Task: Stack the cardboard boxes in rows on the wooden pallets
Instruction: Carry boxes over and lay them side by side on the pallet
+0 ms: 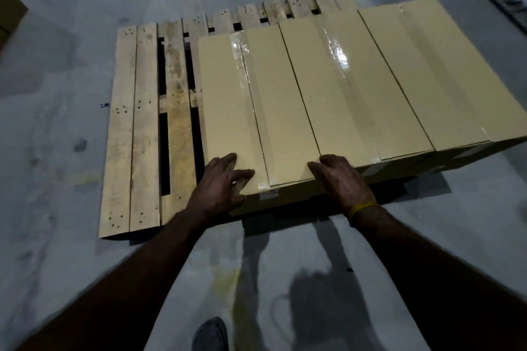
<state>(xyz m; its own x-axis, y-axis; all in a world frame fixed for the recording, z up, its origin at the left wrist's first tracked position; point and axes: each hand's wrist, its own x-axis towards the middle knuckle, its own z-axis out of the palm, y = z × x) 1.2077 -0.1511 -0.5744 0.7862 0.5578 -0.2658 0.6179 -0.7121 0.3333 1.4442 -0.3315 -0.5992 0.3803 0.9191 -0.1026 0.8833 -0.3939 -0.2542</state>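
From the head camera, a wooden pallet lies flat on the grey floor. Three long cardboard boxes sit side by side on its right part. The left box is nearest the bare planks, the middle box touches it, and the right box is next. The left hand rests on the near left corner of the left box, fingers spread and loose. The right hand lies at the near end of the boxes, fingers fairly straight, gripping nothing. A yellow band is on that wrist.
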